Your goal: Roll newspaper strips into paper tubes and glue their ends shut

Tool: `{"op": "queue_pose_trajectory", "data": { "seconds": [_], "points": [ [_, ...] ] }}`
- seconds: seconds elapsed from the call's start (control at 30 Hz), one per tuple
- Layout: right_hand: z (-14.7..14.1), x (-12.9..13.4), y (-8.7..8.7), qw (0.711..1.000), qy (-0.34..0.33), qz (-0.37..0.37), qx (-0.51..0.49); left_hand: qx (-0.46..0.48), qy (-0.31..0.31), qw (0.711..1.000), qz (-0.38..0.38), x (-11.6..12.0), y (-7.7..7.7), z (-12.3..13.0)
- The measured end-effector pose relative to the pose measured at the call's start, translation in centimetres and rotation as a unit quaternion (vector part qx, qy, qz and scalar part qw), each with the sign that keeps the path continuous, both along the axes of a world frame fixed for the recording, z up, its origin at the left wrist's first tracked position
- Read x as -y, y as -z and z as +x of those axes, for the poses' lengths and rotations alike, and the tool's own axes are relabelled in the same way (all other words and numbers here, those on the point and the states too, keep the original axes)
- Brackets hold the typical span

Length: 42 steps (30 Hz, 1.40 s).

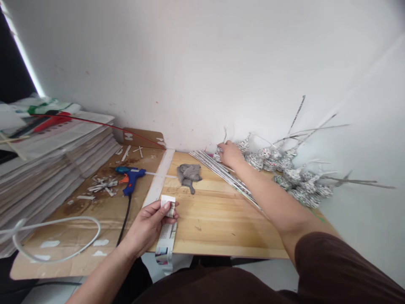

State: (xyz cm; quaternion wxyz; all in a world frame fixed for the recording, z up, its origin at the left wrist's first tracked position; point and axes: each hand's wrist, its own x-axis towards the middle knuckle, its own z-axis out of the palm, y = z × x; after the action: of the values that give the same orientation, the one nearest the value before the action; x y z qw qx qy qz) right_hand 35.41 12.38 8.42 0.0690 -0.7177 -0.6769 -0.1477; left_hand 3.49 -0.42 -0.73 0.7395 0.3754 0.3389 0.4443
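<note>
My left hand (158, 215) is closed on a printed paper strip (165, 245), pinched between thumb and fingers. The strip's lower end hangs over the table's front edge. My right hand (230, 153) reaches to the back of the table, fingers curled over a small woven newspaper bulb (217, 156); part of the bulb is hidden behind the hand. More woven bulbs (255, 160) with thin paper stems crowd beside that hand. Below my right forearm lies a bundle of rolled newspaper sticks (226, 173). A crumpled grey cloth (189, 174) rests between my hands.
A blue glue gun (132, 178) with a glue stick and black cord lies on brown cardboard (107, 228) at left, near paper scraps (103, 185). Stacked paper (57, 156) rises at far left. A white cable (63, 218) loops in front. A wall stands behind the wooden table (218, 232).
</note>
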Motion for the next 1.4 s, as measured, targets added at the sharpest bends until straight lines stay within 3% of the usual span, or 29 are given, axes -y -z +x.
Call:
{"op": "queue_pose_trajectory", "data": {
  "seconds": [0.53, 0.7, 0.8, 0.83, 0.9, 1.0, 1.1, 1.2, 1.4],
  "points": [
    [0.4, 0.1, -0.9, 0.997, 0.008, -0.022, -0.075, 0.002, -0.003, 1.000, 0.001, -0.1, 0.0, 0.1],
    [-2.4, 2.7, -1.7, 0.996, -0.015, -0.012, -0.092, -0.001, -0.011, 1.000, 0.000, 0.0, 0.3, -0.1],
    [-6.0, 5.3, -0.6, 0.989, -0.085, -0.027, -0.121, 0.001, -0.014, 1.000, -0.008, 0.0, 0.5, -0.3],
    [-7.5, 6.3, 0.2, 0.981, -0.127, -0.044, -0.142, 0.000, -0.013, 1.000, -0.009, -0.1, 0.6, -0.4],
    [-10.2, 8.1, 2.1, 0.931, -0.263, -0.075, -0.243, -0.004, -0.010, 1.000, -0.011, -0.2, 0.8, -0.5],
    [-13.1, 10.1, 4.7, 0.897, -0.347, -0.041, -0.271, -0.009, -0.008, 1.000, -0.011, -0.2, 0.8, -0.5],
    [-13.9, 10.9, 6.3, 0.888, -0.353, -0.026, -0.293, -0.002, -0.012, 1.000, -0.008, -0.2, 0.4, -0.3],
    [-13.6, 10.9, 6.8, 0.872, -0.338, -0.043, -0.351, 0.010, -0.020, 1.000, -0.006, 0.0, -0.1, -0.2],
    [-13.1, 10.5, 7.1, 0.808, -0.308, -0.064, -0.498, 0.025, -0.017, 0.999, 0.012, 0.3, -0.7, 0.1]
  ]
}}
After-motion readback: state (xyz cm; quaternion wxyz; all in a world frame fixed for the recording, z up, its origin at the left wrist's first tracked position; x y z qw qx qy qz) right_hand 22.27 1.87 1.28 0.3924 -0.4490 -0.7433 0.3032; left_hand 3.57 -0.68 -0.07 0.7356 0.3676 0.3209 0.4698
